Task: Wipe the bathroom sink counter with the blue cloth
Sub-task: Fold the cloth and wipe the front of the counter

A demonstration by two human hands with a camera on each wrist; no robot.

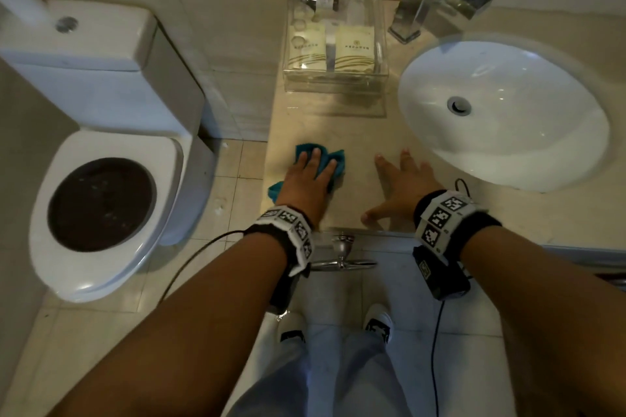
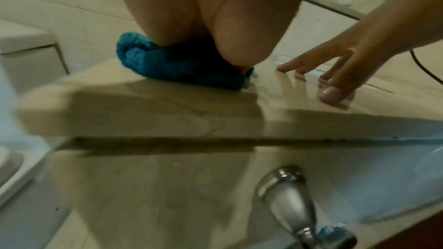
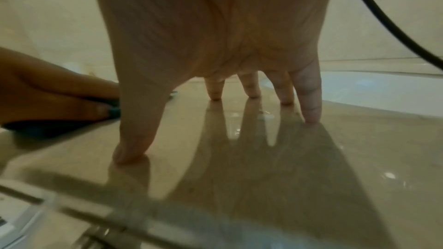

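Observation:
The blue cloth (image 1: 338, 159) lies bunched on the beige counter (image 1: 355, 125), near its left end. My left hand (image 1: 310, 176) presses down on the cloth with straight fingers; the palm covers most of it. In the left wrist view the cloth (image 2: 167, 67) bulges out from under the left hand (image 2: 203, 16) close to the counter's front edge (image 2: 167, 116). My right hand (image 1: 399, 186) is spread on the bare counter to the right of the cloth. Its fingertips (image 3: 311, 116) touch the glossy surface and it holds nothing.
A white oval sink (image 1: 501, 112) is set in the counter at the right, with a chrome faucet (image 1: 437, 7) behind it. A clear tray of toiletries (image 1: 335, 41) stands at the back. A toilet (image 1: 101, 196) is on the left, and a chrome rail (image 1: 342, 257) sits below the counter's front edge.

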